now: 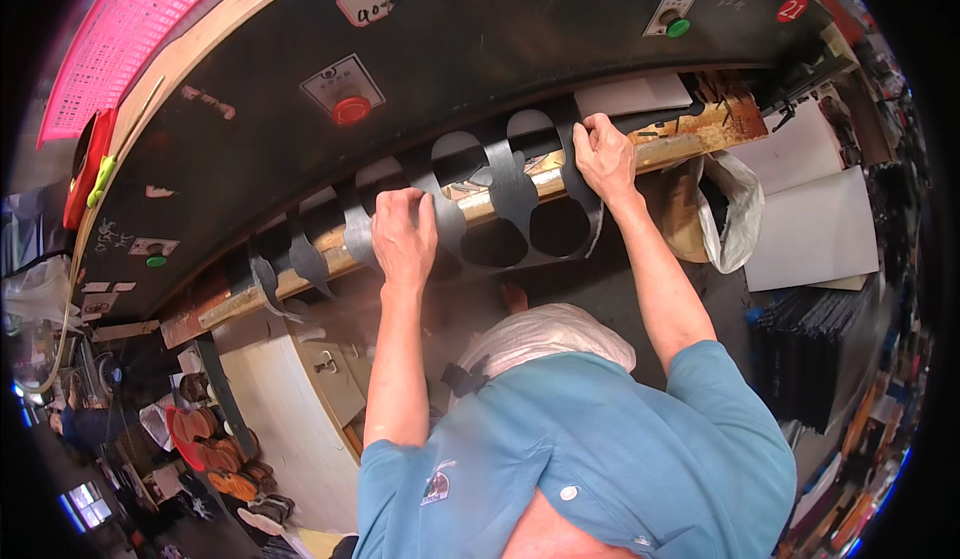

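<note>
A black sheet (512,199) with rows of large rounded cut-outs spans the gap between my hands. Its near edge sags below the wooden ledge (700,146), and its far part reaches under the dark machine front (500,34). My left hand (403,234) has its fingers curled closed on a strip of the sheet at the middle. Farther right, my right hand (606,159) pinches the sheet near its right end between thumb and fingers. Through the cut-outs, pale material and the ledge show. The left end of the sheet hangs in narrow strips over the ledge.
On the machine front sit a red button (351,110) and a green button (677,28). A whitish bag (738,214) hangs right of the ledge, near white sheets (815,234) and a black stack (800,354). A pink basket (140,34) stands far left; a pale cabinet (265,379) is below.
</note>
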The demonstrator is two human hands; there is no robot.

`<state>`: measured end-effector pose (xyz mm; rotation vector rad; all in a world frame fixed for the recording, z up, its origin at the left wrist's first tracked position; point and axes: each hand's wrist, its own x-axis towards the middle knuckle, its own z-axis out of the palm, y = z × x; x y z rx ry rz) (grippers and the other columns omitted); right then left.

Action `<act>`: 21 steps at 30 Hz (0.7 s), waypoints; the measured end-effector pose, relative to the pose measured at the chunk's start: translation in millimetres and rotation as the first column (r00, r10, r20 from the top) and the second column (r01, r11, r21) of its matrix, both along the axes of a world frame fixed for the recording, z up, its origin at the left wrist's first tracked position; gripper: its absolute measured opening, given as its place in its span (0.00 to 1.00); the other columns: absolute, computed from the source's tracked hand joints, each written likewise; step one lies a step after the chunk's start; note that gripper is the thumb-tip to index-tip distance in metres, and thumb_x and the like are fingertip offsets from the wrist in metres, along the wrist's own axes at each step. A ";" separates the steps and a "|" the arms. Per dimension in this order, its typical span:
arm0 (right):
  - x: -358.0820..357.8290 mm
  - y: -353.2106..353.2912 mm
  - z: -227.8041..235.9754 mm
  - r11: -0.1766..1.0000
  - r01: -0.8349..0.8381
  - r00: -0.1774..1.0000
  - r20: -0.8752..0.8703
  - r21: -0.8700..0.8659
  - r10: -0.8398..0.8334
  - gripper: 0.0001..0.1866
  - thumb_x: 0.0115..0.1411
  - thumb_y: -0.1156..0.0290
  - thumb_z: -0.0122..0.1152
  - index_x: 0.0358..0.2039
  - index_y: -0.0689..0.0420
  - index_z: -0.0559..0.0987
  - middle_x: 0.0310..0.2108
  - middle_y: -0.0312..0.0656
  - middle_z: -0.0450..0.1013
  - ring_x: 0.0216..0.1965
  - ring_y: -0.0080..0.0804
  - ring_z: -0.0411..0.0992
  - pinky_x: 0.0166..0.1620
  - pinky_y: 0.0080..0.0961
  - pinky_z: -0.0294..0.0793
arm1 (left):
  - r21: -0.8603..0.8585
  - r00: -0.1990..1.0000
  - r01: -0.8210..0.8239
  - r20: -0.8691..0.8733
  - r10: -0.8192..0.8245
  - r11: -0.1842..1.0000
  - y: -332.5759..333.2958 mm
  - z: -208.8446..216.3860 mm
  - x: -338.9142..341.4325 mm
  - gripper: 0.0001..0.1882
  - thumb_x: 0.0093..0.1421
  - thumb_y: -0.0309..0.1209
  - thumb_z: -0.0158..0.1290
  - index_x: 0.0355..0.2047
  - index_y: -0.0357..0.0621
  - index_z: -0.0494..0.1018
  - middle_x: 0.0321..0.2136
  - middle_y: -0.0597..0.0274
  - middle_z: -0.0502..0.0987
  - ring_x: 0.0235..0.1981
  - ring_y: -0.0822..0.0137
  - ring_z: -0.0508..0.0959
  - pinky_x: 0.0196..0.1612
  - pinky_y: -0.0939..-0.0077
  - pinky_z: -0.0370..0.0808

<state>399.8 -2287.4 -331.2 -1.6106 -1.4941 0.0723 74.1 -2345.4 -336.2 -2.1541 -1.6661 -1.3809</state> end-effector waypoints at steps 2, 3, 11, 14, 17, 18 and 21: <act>0.6 -0.8 -2.1 1.000 -0.008 1.000 -0.002 0.004 0.008 0.11 0.67 0.63 0.63 0.37 0.59 0.79 0.26 0.51 0.79 0.32 0.55 0.81 0.40 0.48 0.79 | -0.036 1.000 0.019 0.024 -0.018 0.999 -0.3 0.9 0.1 0.08 0.65 0.26 0.63 0.42 0.40 0.78 0.37 0.53 0.77 0.37 0.51 0.79 0.42 0.58 0.77; 1.2 -0.4 -2.7 1.000 -0.026 0.999 -0.019 -0.016 0.026 0.11 0.68 0.63 0.63 0.38 0.59 0.79 0.25 0.51 0.79 0.32 0.55 0.81 0.39 0.47 0.79 | -0.072 0.999 0.026 0.049 -0.022 0.997 -0.3 1.1 0.2 0.08 0.65 0.27 0.63 0.43 0.41 0.77 0.38 0.52 0.78 0.39 0.49 0.80 0.44 0.56 0.76; 7.8 -9.9 -3.5 0.995 -0.070 0.987 -0.151 -0.072 0.059 0.13 0.68 0.64 0.64 0.44 0.61 0.82 0.21 0.46 0.75 0.25 0.40 0.76 0.34 0.37 0.77 | -0.112 0.993 0.058 0.109 -0.046 0.992 -8.4 0.7 -2.0 0.11 0.62 0.25 0.65 0.44 0.42 0.77 0.35 0.52 0.77 0.36 0.50 0.80 0.42 0.56 0.76; 9.5 -31.7 -12.2 0.994 -0.068 0.966 -0.255 -0.080 0.046 0.12 0.66 0.64 0.69 0.40 0.61 0.84 0.19 0.36 0.71 0.22 0.25 0.69 0.31 0.28 0.73 | -0.126 0.991 0.101 0.105 -0.088 0.987 -31.2 -0.4 -4.8 0.11 0.62 0.24 0.65 0.44 0.42 0.77 0.35 0.52 0.77 0.35 0.51 0.80 0.41 0.56 0.76; 12.5 -66.0 -15.0 0.990 0.029 0.840 -0.533 -0.135 -0.097 0.10 0.65 0.69 0.72 0.40 0.62 0.84 0.23 0.27 0.71 0.26 0.16 0.68 0.32 0.19 0.72 | -0.274 0.977 0.196 0.142 -0.162 0.942 -72.4 2.6 -4.9 0.10 0.62 0.25 0.64 0.43 0.40 0.77 0.35 0.50 0.78 0.35 0.49 0.82 0.40 0.54 0.77; 8.5 -75.7 -13.5 0.988 0.092 0.876 -0.461 -0.125 -0.140 0.11 0.64 0.69 0.72 0.43 0.62 0.84 0.29 0.32 0.75 0.30 0.19 0.71 0.37 0.20 0.74 | -0.344 0.969 0.232 0.168 -0.184 0.910 -84.0 6.1 -6.6 0.09 0.63 0.25 0.64 0.42 0.38 0.78 0.34 0.49 0.79 0.35 0.47 0.82 0.39 0.53 0.77; -19.1 -88.5 -1.4 0.981 -0.169 0.970 -0.159 0.095 0.182 0.18 0.60 0.70 0.75 0.48 0.62 0.83 0.45 0.44 0.78 0.44 0.34 0.77 0.50 0.29 0.77 | -0.544 0.956 0.293 0.153 -0.251 0.786 -104.2 22.4 -17.9 0.08 0.64 0.27 0.63 0.40 0.34 0.80 0.33 0.45 0.81 0.34 0.42 0.82 0.39 0.52 0.78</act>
